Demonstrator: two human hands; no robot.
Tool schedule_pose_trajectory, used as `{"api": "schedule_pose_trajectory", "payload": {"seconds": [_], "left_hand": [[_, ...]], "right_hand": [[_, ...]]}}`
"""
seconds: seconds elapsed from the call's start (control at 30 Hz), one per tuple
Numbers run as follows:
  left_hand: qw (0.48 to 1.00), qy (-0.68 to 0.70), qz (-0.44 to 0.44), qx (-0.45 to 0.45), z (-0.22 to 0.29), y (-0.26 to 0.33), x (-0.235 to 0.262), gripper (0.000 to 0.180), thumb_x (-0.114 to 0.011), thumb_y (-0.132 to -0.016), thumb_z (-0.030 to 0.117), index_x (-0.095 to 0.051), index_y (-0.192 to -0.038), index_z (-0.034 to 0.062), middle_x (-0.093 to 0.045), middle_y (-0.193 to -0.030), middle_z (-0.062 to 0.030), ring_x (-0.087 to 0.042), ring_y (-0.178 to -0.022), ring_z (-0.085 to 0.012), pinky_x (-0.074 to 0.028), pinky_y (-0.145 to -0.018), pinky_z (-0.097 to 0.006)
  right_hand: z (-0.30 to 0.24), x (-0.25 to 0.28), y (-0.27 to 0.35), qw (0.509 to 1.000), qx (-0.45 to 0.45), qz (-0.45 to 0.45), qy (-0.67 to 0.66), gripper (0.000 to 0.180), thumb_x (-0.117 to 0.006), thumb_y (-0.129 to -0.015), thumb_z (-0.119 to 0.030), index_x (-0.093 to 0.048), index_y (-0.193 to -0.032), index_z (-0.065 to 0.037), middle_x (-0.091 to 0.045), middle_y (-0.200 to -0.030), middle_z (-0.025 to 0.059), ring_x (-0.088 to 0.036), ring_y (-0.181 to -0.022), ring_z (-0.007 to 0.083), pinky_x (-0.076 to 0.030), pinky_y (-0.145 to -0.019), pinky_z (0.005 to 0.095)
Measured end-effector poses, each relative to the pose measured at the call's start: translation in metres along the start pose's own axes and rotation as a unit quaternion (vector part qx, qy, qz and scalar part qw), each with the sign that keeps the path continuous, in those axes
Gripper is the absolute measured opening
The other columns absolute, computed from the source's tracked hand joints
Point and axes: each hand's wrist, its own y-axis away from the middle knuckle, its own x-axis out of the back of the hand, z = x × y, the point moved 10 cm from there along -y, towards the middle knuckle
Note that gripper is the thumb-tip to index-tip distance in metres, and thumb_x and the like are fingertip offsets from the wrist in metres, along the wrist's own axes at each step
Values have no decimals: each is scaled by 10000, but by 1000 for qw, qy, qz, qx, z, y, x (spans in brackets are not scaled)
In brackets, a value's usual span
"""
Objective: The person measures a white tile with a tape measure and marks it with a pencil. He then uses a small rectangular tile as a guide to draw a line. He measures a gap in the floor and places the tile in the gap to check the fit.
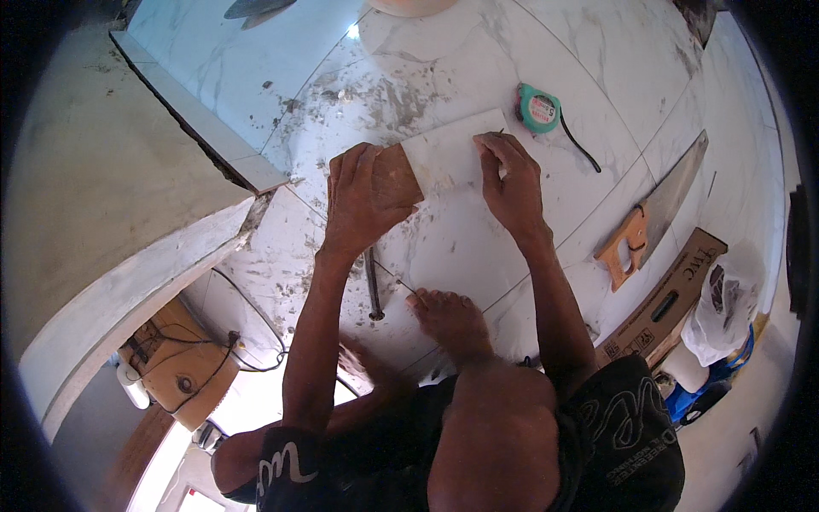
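My left hand (354,196) grips a brown, straight-edged flat piece (401,175), wood or tile, I cannot tell which. The piece lies against the left end of a white tile (448,154) on the floor. At the tile's right end is my right hand (510,181), its thumb and fingers pinched together. A small dark tip shows at those fingertips; what it belongs to is hidden. Just beyond the right hand lies a green tape measure (538,109) with a black strap. Below my left hand, a dark metal rod (373,286) with a rounded end rests on the floor.
My bare foot (452,320) is on the marbled tile floor. To the right lie a handsaw (653,209) with a wooden handle, a long cardboard box (661,299) and a plastic bag (723,311). A raised ledge (200,158) runs along the left, with cables (256,311) below it.
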Motion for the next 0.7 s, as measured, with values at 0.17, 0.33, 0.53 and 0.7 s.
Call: {"api": "schedule_pose_trajectory", "payload": {"seconds": [0.17, 0.33, 0.53, 0.7], "left_hand": [[999, -33, -12, 12, -1, -1, -4, 999, -977, -568, 278, -506, -1409, 20, -479, -1439, -179, -438, -1322, -391, -380, -1133, -521], [1000, -28, -5, 7, 3, -2, -5, 995, -981, -565, 275, -513, -1410, 34, -486, -1418, -170, -435, -1317, -386, -384, -1118, -519], [999, -36, 3, 8, 5, -3, -5, 991, -982, -564, 271, -512, -1408, 46, -498, -1379, -159, -440, -1299, -379, -384, -1108, -516], [1000, -28, 15, 2, 6, -4, -3, 967, -989, -545, 306, -533, -1365, 70, -561, -1342, -151, -501, -1263, -379, -381, -1098, -514]], "right_hand": [[1, -2, -2, 1000, -22, -9, -3, 171, -598, -950, 26, -668, -1106, 27, -697, -1085, 217, -684, -1015, 414, -548, -883, 461], [4, 0, 0, 999, 10, 23, 41, 214, -590, -955, 60, -692, -1135, 6, -715, -1048, 149, -716, -904, 266, -571, -778, 348], [6, -2, 0, 1000, -20, 19, 11, 193, -606, -945, 26, -680, -1123, 16, -703, -1087, 204, -687, -1002, 375, -557, -870, 433], [3, 0, 1, 998, 17, 47, 33, 203, -600, -955, 43, -691, -1131, -1, -719, -1057, 154, -722, -937, 301, -576, -803, 366]]}}
